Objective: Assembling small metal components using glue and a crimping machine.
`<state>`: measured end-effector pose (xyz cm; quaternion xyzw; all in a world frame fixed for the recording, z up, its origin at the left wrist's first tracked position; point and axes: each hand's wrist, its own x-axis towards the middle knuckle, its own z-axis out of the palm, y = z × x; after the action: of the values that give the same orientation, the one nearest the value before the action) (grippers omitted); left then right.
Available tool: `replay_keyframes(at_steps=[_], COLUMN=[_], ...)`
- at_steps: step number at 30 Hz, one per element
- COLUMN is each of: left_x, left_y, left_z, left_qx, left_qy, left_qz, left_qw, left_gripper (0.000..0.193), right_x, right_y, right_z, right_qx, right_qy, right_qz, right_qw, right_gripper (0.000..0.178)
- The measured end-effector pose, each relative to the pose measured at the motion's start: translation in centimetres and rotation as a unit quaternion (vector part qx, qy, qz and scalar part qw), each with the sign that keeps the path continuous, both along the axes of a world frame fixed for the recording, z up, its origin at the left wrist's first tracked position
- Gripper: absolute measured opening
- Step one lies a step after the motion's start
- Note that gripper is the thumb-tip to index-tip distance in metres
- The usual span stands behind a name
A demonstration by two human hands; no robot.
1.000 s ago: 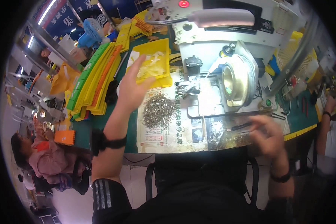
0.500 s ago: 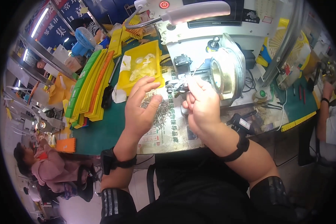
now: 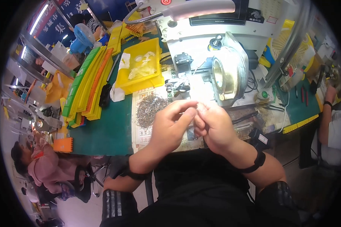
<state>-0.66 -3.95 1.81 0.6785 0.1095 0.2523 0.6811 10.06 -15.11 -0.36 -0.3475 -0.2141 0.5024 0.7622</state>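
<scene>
My left hand (image 3: 172, 123) and my right hand (image 3: 218, 126) meet in front of the machine (image 3: 210, 36), near the table's front edge. Their fingertips are pinched together and touch. Whatever sits between them is too small and too washed out by glare to make out. Just beyond the fingers is the machine's small clamp-like fixture (image 3: 179, 85), beside a big brass-coloured ring-shaped wheel (image 3: 222, 77). A tangled heap of small thin metal pieces (image 3: 149, 109) lies on printed paper left of my left hand.
A yellow tray (image 3: 121, 81) with pale translucent pieces stands beyond the heap. Further left are stacked green, yellow and orange strips (image 3: 91, 85). A lamp (image 3: 201, 10) overhangs the machine. Pliers-like tools (image 3: 305, 94) lie at right. Other people sit at both sides.
My right hand has drawn back from the machine's fixture towards me. The left hand, open before, has moved right and closed its fingers against the right hand's. The metal heap is now uncovered.
</scene>
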Motion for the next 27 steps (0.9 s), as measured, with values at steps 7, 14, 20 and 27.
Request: replay_keyframes(at_steps=[7, 14, 20, 27], left_x=[2.5, 0.9, 1.3, -3.3], left_y=[1.2, 2.0, 1.7, -1.0], left_z=[-0.5, -0.5, -0.5, -3.0], left_qx=[-0.070, 0.328, 0.468, 0.497], left_qy=[0.045, 0.017, -0.051, -0.091], left_qz=[0.024, 0.100, 0.106, -0.056], left_qw=[0.996, 0.939, 0.876, 0.861], left_gripper=[0.022, 0.004, 0.008, 0.026], right_x=[-0.7, 0.2, 0.1, -3.7], right_y=[-0.2, 1.6, 3.9, -3.4], right_z=[-0.3, 0.6, -0.1, -3.5], right_qx=[-0.007, -0.036, 0.034, 0.007], right_qy=[-0.027, -0.134, -0.052, -0.149], right_qz=[-0.049, -0.130, -0.178, -0.087], right_qw=[0.998, 0.982, 0.982, 0.985], right_gripper=[0.019, 0.018, 0.010, 0.007])
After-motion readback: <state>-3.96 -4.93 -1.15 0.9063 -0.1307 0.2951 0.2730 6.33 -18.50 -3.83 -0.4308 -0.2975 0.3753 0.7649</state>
